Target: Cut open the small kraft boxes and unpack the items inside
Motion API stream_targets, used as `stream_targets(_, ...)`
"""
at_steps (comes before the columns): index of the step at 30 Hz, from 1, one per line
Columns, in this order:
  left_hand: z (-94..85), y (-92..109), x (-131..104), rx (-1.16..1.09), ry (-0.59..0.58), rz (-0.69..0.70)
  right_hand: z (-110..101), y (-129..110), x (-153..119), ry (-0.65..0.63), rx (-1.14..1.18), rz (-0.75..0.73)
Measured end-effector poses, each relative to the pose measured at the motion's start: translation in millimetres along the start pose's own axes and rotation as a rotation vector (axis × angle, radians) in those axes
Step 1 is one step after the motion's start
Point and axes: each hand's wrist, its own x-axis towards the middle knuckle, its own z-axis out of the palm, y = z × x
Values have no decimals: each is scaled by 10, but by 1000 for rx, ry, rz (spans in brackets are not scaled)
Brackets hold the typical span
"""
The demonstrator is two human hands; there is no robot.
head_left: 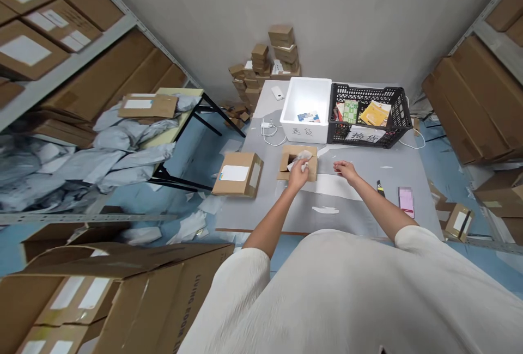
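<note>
A small open cardboard box [312,172] lies on the grey table. My left hand [298,176] is over it, fingers closed on some crumpled white wrapping [303,156] at the box's opening; whether that is paper or plastic I cannot tell. To the right of the box, my right hand [346,171] hovers near the table with fingers loosely bent and apart, nothing visible in it. A white label strip [327,185] lies flat between my forearms.
A taped carton [235,174] sits on the left of the table [269,209]. Behind are a white bin [304,134] and a black crate [402,120] holding packets. A box cutter [380,188] and pink phone [406,201] lie right. Shelves with boxes flank both sides.
</note>
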Motion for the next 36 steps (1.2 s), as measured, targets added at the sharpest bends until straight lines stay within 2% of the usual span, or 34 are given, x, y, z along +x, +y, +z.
stream_targets(2, -313, -106, -57, 194, -56, 11, 194, 36, -34, -22, -107, -71)
stream_targets(5, -687, -267, -112, 481, -247, 2, 470, 86, -93, -66, -298, -198)
stream_targets(7, -853, -366, -117, 616, -368, -11, 637, 104, -147, -88, -470, -286)
stream_targets(10, -988, -479, -83, 700, -449, -31, 861, 97, -239, -125, -752, -398)
stream_targets(16, -1055, -581, -17, 639, -511, -24, 1178, 41, -310, -250, -992, -457)
stream_targets(20, -1062, -641, 7, 606, -530, -21, 1286, 66, -271, -281, -1094, -400)
stream_targets(24, -1074, -690, 57, 591, -541, -21, 1327, 109, -240, -285, -1077, -385)
stream_targets(27, -1076, -699, 118, 578, -523, -22, 1287, 135, -214, -203, -983, -435)
stream_targets(32, -1020, -675, 238, 548, -428, -66, 1107, 218, -143, 81, -778, -426)
stream_targets(36, -922, -687, 306, 516, -297, -135, 1019, 309, -90, 90, -556, -323)
